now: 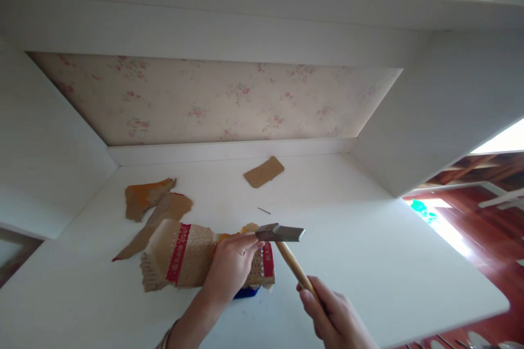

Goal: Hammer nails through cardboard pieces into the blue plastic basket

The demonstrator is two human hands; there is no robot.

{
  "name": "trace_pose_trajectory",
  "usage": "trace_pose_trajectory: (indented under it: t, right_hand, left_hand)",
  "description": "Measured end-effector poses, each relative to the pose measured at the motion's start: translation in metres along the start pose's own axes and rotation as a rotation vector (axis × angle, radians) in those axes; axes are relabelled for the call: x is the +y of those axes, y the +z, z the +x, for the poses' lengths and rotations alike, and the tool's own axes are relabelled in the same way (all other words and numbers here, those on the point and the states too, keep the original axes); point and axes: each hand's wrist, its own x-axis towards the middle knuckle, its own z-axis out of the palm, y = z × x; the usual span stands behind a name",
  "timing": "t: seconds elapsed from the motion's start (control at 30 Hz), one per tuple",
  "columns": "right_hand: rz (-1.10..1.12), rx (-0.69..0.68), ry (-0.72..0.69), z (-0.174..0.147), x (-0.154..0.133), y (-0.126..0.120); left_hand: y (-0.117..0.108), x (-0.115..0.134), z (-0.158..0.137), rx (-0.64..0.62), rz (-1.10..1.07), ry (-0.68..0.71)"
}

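My right hand (329,311) grips the wooden handle of a hammer (292,262). Its grey metal head hangs over the right part of a torn piece of perforated cardboard (196,262) with red printed strips. On that cardboard rests my left hand (233,262), thumb and fingers pinched together right beside the hammer head. Whatever they pinch is hidden. A blue object (246,293) shows under the cardboard's front edge. Just beyond the hammer, a thin nail (264,210) lies on the white tabletop (347,240).
Torn cardboard scraps, one with an orange stain (143,199) and a long strip (159,229), lie at the left. A small perforated cardboard piece (264,172) is farther back. White side panels (442,98) and a floral back wall (229,103) enclose the table.
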Motion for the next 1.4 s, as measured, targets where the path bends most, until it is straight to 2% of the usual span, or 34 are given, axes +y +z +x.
trace_pose_trajectory:
  t: [0.2,0.4,1.13,1.4]
  right_hand:
    - [-0.002,0.01,0.001,-0.001,0.005,0.002]
    - [-0.009,-0.02,-0.029,-0.001,0.007,0.003]
    - [-0.048,-0.032,-0.1,-0.001,0.013,0.003]
    - [-0.024,-0.015,-0.057,-0.003,0.006,0.002]
  left_hand:
    - [-0.001,0.002,0.001,-0.017,-0.057,-0.001]
    - [0.0,0.001,-0.001,-0.029,0.024,-0.007]
    - [0.001,-0.003,0.0,-0.051,0.039,-0.022]
    - [0.001,0.0,0.0,-0.047,0.034,-0.007]
